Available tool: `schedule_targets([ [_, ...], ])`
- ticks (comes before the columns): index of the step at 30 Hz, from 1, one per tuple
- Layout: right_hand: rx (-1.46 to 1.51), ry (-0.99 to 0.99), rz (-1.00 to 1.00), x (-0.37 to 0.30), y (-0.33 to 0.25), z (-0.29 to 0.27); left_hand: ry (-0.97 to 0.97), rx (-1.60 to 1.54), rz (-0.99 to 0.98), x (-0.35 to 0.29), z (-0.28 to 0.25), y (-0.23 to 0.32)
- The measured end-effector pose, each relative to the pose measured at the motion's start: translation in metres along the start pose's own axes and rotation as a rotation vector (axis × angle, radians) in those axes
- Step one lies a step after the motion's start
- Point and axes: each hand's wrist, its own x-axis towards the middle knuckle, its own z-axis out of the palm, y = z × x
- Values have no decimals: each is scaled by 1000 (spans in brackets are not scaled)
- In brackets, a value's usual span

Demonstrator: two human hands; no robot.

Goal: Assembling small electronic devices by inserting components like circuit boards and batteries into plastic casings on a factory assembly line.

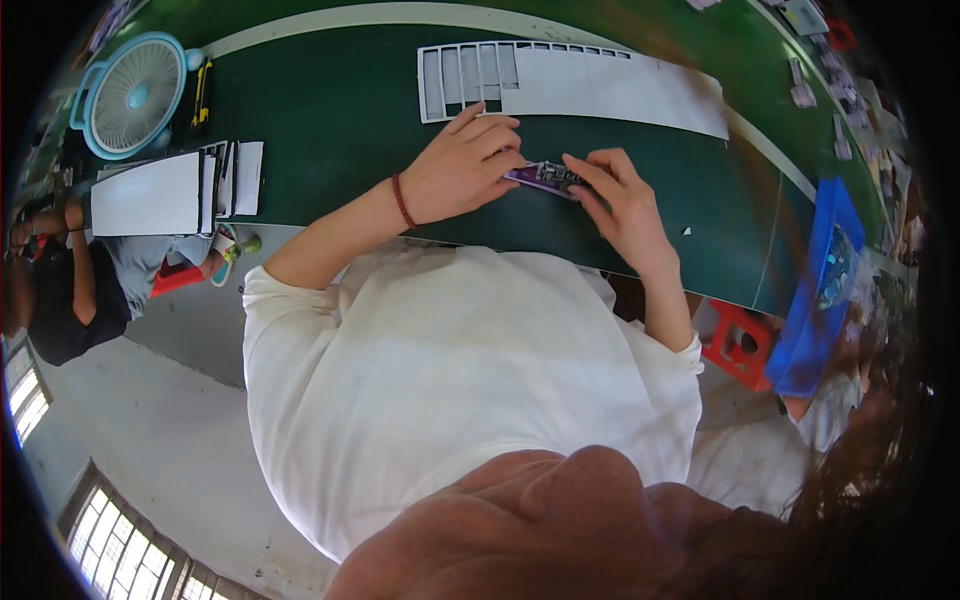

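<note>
A small, narrow purple device with an exposed circuit board (545,177) is between my hands, just above the green table (330,130). My left hand (462,165), with a red cord on the wrist, is closed on the device's left end, its fingers curled over it. Thumb and fingers of my right hand (622,205) pinch the right end. Beyond my hands lies a long white sheet (610,95) with rows of cut-out slots at its left part and along its far edge. The fingers hide part of the device.
At the far left stand a light-blue fan (138,95) and a yellow-black cutter knife (203,92), with a stack of white sheets (145,195) nearer. A white scrap (687,231) lies right of my hand. A blue bin (810,310) and red stool (738,345) are right; another person (80,285) sits left.
</note>
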Motion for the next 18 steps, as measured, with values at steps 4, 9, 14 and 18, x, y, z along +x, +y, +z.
schedule_targets([
  [4, 3, -35, 21, -4, 7, 0, -12, -23, 7, -4, 2, 0],
  [9, -29, -26, 30, -19, -3, 8, 5, 25, 28, -7, 3, 1],
  [14, -204, 51, -70, -5, -10, 9, -89, 88, 70, 4, -2, 7],
  [18, -154, 107, -64, -6, -5, 18, -172, 57, 25, 5, 2, 2],
])
